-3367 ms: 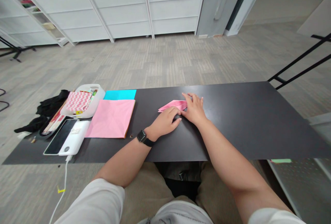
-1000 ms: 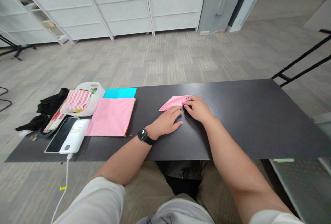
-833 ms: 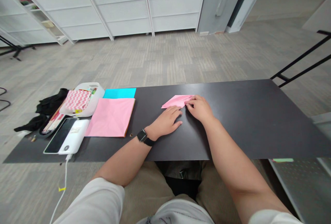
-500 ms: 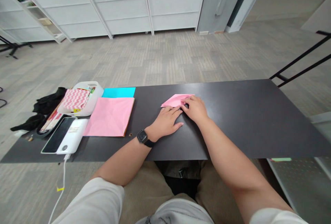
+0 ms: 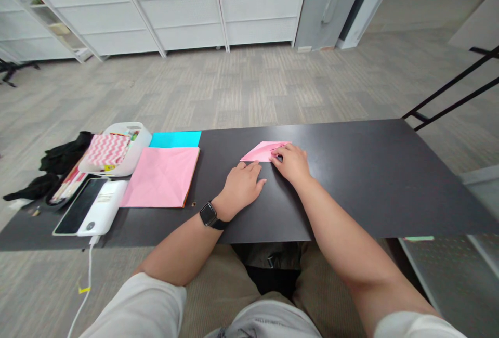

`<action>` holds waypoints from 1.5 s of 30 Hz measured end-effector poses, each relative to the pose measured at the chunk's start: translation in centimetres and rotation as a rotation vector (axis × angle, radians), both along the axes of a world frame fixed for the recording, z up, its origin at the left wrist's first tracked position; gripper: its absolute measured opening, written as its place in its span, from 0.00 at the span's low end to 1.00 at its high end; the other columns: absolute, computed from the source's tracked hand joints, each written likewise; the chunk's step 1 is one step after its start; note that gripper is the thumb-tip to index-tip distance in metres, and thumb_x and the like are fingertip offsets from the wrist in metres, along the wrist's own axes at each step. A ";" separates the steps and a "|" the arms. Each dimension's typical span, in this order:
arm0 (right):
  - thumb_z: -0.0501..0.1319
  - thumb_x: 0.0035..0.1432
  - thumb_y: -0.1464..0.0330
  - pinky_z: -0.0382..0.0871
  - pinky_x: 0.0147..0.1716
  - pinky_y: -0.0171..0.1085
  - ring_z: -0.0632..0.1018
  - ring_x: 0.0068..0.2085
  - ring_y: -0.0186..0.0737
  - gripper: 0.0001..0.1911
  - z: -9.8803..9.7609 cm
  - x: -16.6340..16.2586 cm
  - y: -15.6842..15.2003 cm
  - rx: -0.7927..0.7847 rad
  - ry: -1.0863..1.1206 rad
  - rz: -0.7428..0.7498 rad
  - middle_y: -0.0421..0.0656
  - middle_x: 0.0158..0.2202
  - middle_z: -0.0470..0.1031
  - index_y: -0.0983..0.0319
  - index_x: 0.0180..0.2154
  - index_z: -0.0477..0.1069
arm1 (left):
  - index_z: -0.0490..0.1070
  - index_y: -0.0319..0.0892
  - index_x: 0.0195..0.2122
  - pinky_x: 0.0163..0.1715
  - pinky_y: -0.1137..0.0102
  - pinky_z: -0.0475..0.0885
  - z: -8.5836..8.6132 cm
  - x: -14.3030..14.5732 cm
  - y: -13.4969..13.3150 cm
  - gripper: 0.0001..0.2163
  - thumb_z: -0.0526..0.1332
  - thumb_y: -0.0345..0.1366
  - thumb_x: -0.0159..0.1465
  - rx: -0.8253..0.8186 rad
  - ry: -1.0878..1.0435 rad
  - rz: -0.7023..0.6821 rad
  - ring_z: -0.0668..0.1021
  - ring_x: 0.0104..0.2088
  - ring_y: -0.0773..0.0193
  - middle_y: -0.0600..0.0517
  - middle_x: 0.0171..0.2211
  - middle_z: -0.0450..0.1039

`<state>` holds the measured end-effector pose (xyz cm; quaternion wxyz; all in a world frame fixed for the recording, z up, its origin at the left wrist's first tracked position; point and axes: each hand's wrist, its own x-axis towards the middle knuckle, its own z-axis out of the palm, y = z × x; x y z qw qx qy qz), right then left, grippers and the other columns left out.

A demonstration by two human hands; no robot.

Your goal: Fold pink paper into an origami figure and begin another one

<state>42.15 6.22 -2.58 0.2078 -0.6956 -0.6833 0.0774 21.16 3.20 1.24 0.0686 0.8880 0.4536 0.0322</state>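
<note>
A folded piece of pink paper (image 5: 260,151) lies flat near the far edge of the dark table (image 5: 362,177). My right hand (image 5: 293,164) is over its right end, thumb and fingers pinched on the paper's near edge. My left hand (image 5: 242,184) rests palm down with fingers stretched out, the fingertips at the paper's near left edge. A black smartwatch (image 5: 208,215) is on my left wrist. Part of the folded paper is hidden under my right fingers.
To the left lies a stack of pink sheets (image 5: 163,177), with a cyan sheet (image 5: 177,139) behind it. Further left are a white basket (image 5: 137,153), a phone (image 5: 80,208), a white power bank (image 5: 105,205) with a cable (image 5: 90,270), and black cloth (image 5: 64,153).
My left hand has slid a little left along the paper's near edge. My right hand stays pinched at the right end. The whole view has shifted slightly.
</note>
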 end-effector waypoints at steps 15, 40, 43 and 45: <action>0.67 0.67 0.60 0.64 0.53 0.49 0.75 0.53 0.53 0.08 0.0 0.2 0.0 0.009 0.030 0.007 0.47 0.51 0.80 0.53 0.44 0.83 | 0.73 0.40 0.53 0.47 0.54 0.76 0.9 -0.9 -0.1 0.15 0.61 0.45 0.73 -0.016 0.010 0.145 0.79 0.51 0.41 0.37 0.54 0.79; 0.63 0.66 0.71 0.62 0.56 0.50 0.73 0.53 0.49 0.18 0.5 0.9 -0.2 -0.043 0.024 0.299 0.44 0.51 0.76 0.43 0.48 0.86 | 0.76 0.45 0.42 0.48 0.64 0.73 0.5 -3.3 4.9 0.05 0.60 0.34 0.72 0.052 -0.458 0.218 0.79 0.44 0.58 0.50 0.42 0.79; 0.63 0.67 0.71 0.62 0.57 0.50 0.73 0.53 0.49 0.18 0.4 0.9 -0.2 -0.043 0.024 0.292 0.44 0.51 0.76 0.43 0.48 0.86 | 0.78 0.45 0.41 0.47 0.64 0.74 -0.3 -2.9 4.9 0.05 0.62 0.34 0.71 -0.018 -0.418 0.153 0.79 0.44 0.58 0.50 0.42 0.79; 0.63 0.67 0.71 0.62 0.57 0.50 0.73 0.52 0.49 0.18 0.3 0.9 -0.2 -0.040 0.021 0.287 0.44 0.50 0.76 0.43 0.48 0.86 | 0.79 0.45 0.41 0.47 0.64 0.75 -0.6 -2.6 4.8 0.05 0.62 0.35 0.71 -0.041 -0.417 0.116 0.79 0.43 0.58 0.49 0.42 0.78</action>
